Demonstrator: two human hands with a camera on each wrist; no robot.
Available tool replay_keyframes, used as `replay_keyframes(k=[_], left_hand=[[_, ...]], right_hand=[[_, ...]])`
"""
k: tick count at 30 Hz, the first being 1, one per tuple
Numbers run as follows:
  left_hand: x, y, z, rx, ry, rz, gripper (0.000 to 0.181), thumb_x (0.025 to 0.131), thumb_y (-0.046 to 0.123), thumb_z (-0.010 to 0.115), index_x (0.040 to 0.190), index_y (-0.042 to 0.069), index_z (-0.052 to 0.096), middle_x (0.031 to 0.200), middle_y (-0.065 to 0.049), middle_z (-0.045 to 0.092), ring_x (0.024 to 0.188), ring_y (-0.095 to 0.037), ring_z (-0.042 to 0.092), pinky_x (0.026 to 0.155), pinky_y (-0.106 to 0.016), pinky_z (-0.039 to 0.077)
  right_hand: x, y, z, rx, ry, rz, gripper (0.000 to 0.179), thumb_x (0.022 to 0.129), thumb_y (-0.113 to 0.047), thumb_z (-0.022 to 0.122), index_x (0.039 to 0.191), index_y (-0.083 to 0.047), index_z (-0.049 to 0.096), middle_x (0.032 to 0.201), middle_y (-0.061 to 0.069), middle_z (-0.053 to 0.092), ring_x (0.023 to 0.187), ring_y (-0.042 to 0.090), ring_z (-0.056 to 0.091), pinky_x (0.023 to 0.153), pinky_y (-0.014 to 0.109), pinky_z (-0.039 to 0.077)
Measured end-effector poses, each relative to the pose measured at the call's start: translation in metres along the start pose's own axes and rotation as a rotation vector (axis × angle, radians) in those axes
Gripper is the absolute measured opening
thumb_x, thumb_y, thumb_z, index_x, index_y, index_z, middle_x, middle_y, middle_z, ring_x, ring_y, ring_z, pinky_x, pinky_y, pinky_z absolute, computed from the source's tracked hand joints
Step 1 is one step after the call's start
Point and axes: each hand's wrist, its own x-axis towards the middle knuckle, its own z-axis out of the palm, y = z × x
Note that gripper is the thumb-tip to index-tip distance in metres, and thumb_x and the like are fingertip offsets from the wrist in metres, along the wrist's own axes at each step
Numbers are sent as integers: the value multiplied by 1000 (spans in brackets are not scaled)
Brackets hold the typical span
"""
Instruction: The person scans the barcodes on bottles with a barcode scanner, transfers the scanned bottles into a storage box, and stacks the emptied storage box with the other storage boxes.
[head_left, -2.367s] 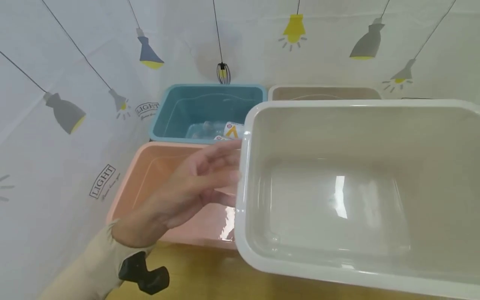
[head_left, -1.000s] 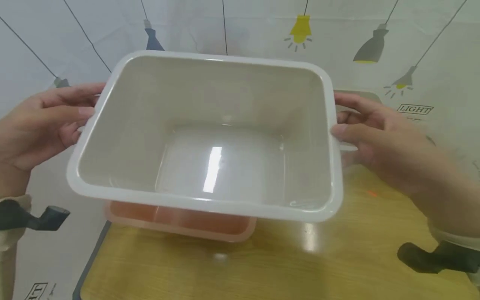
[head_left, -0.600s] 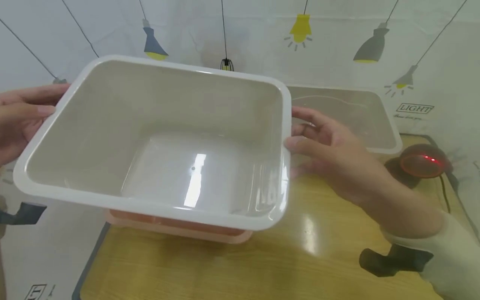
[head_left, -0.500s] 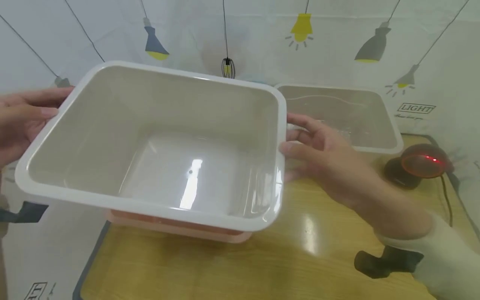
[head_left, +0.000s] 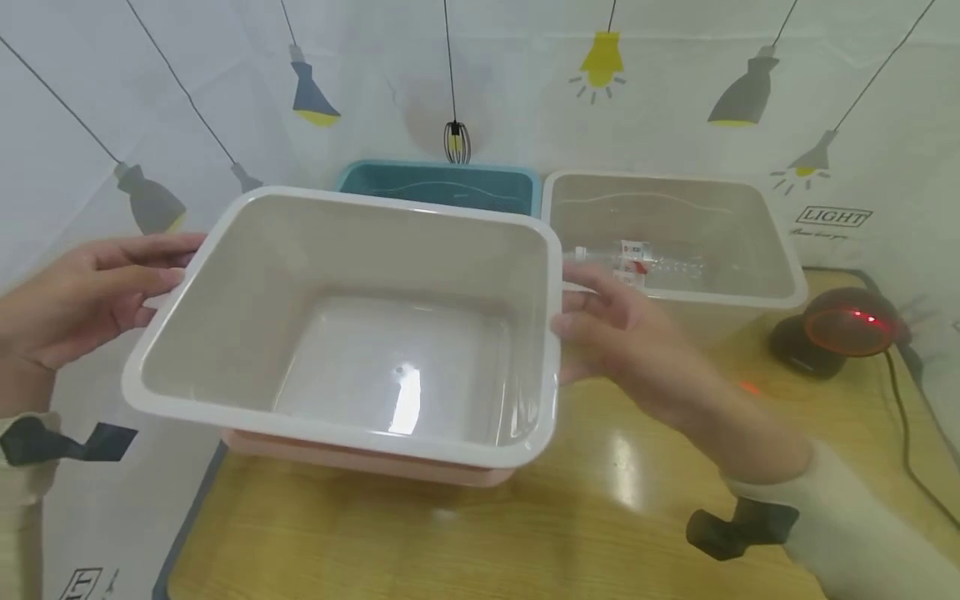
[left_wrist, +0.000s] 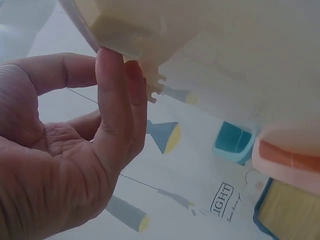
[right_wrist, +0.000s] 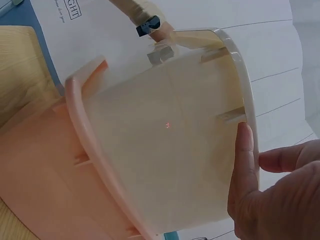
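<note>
A cream plastic storage bin [head_left: 420, 258] with a white rim hangs slightly tilted over a pink bin [head_left: 375, 468]; nothing lies inside it. My left hand [head_left: 97, 287] grips its left rim, thumb on top and fingers underneath; the left wrist view shows those fingers [left_wrist: 112, 95] bent against the rim. At the opposite end my right hand [head_left: 630, 342] pinches the rim between thumb and fingers. In the right wrist view the cream bin's lower part goes behind the pink bin's rim [right_wrist: 92, 135]. Most of the pink bin is hidden in the head view.
Behind stand a blue bin [head_left: 450, 185] and another cream bin [head_left: 720, 212] holding a clear plastic bottle [head_left: 667, 265] with a red-and-white label. A dark device with red lights [head_left: 847, 321] and a cable sits on the right of the wooden table [head_left: 375, 542].
The held cream bin came from the right to over the pink bin and sank lower. Both hands now show on it. The blue bin and the bottle have come back into sight.
</note>
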Motion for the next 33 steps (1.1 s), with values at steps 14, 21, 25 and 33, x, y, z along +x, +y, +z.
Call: replay_keyframes(k=[14,21,25,33], left_hand=[[4,-20,25,534,143,-97,46,111,8,49,136,44,62,128,24,70,103,-5,73,70,-39,67],[1,-23,21,590,114,-135,41,114,14,44,148,33,56,127,27,67,105,-1,69,73,-35,67],[-2,-20,27,681,125,-219,51,114,26,46,163,16,38,141,18,61,109,9,64,78,-31,66],[4,-7,56,826,172,-179,63,113,33,50,168,15,26,169,-15,39,141,-19,54,109,-72,48]], right_hand=[[4,29,-2,-41,31,35,61,102,-10,65,159,-10,44,135,21,60,108,23,71,84,43,67],[4,36,-6,8,13,11,56,102,-8,64,155,-6,47,134,15,64,113,22,71,92,43,66],[2,43,-12,58,18,-14,51,104,-6,61,153,-5,49,131,7,65,116,19,70,97,39,64],[-7,46,-31,155,61,-80,34,106,-3,55,137,-15,63,125,-1,68,113,16,70,98,34,63]])
